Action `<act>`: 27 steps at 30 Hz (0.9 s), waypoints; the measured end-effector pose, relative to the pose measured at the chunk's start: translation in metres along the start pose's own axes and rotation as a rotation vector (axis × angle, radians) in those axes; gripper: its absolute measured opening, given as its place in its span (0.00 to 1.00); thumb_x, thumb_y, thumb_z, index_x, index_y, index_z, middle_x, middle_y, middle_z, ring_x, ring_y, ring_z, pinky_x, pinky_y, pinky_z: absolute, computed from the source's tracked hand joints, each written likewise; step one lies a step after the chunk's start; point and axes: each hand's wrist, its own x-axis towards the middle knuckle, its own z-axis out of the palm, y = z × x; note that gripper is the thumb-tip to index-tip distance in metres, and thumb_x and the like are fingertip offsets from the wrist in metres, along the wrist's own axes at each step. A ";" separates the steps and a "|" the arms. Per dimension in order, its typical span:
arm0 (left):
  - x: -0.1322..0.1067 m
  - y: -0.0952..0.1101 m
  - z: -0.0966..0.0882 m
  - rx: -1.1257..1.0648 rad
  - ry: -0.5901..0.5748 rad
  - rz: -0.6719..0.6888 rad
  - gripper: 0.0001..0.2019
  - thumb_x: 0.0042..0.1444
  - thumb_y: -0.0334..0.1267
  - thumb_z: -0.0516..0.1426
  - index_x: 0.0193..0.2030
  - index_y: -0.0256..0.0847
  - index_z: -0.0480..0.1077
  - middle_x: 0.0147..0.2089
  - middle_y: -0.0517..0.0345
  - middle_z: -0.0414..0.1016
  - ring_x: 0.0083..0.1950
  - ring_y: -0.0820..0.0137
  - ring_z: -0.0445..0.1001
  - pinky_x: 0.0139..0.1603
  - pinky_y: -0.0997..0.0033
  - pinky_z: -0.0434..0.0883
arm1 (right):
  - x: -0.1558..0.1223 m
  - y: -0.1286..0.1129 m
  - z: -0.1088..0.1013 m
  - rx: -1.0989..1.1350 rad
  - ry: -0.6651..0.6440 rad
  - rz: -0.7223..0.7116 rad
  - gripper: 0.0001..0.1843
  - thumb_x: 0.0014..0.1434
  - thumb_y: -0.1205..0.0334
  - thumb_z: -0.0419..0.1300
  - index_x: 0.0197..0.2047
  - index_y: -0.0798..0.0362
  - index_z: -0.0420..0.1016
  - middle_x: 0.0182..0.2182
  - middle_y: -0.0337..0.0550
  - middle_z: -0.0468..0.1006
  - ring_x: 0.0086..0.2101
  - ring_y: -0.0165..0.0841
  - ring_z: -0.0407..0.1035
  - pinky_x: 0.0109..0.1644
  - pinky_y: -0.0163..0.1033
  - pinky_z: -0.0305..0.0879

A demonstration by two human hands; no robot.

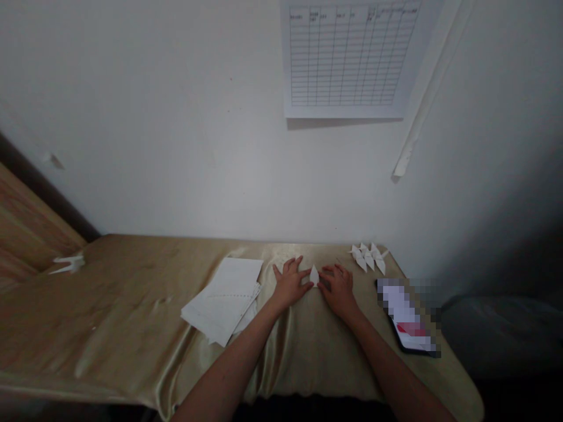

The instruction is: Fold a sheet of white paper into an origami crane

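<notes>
A small white folded paper piece (314, 275) lies on the gold satin tablecloth (132, 316) between my two hands. My left hand (290, 284) rests flat to its left, fingers spread, with thumb and forefinger touching the paper's left edge. My right hand (338, 288) lies to its right, fingers curled slightly, with the fingertips pressing on the paper's right edge. Neither hand lifts the paper off the cloth.
A stack of white paper sheets (226, 299) lies left of my hands. Several finished folded paper figures (368, 257) sit at the far right corner. A phone (407, 316) lies at the right edge. One more folded figure (68, 264) rests far left. A printed grid chart (349, 55) hangs on the wall.
</notes>
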 end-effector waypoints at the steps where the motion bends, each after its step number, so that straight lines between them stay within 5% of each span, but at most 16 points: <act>1: 0.000 0.000 0.000 -0.015 0.017 -0.006 0.22 0.56 0.46 0.64 0.57 0.63 0.72 0.74 0.56 0.55 0.73 0.47 0.51 0.64 0.18 0.36 | 0.000 0.002 0.001 0.017 0.010 0.002 0.17 0.59 0.60 0.62 0.51 0.43 0.79 0.54 0.46 0.74 0.61 0.49 0.55 0.65 0.63 0.47; 13: -0.004 0.005 -0.002 -0.161 0.162 0.010 0.17 0.55 0.42 0.65 0.52 0.60 0.74 0.67 0.59 0.65 0.68 0.55 0.58 0.68 0.27 0.40 | 0.003 0.005 0.003 0.223 0.080 0.017 0.07 0.56 0.57 0.64 0.36 0.46 0.83 0.49 0.46 0.78 0.60 0.47 0.56 0.65 0.58 0.50; 22: -0.006 0.008 -0.005 -0.211 0.240 0.024 0.10 0.59 0.40 0.62 0.48 0.50 0.74 0.61 0.57 0.72 0.64 0.60 0.64 0.71 0.38 0.41 | 0.005 0.008 -0.003 0.392 0.138 0.141 0.14 0.59 0.53 0.60 0.42 0.52 0.80 0.45 0.51 0.80 0.52 0.44 0.67 0.59 0.51 0.62; 27: -0.009 0.012 -0.007 -0.223 0.224 0.057 0.06 0.60 0.40 0.61 0.43 0.53 0.77 0.58 0.60 0.75 0.63 0.61 0.65 0.71 0.36 0.38 | 0.005 0.004 -0.012 0.443 0.053 0.141 0.15 0.59 0.52 0.59 0.42 0.51 0.81 0.40 0.47 0.82 0.43 0.41 0.73 0.61 0.54 0.59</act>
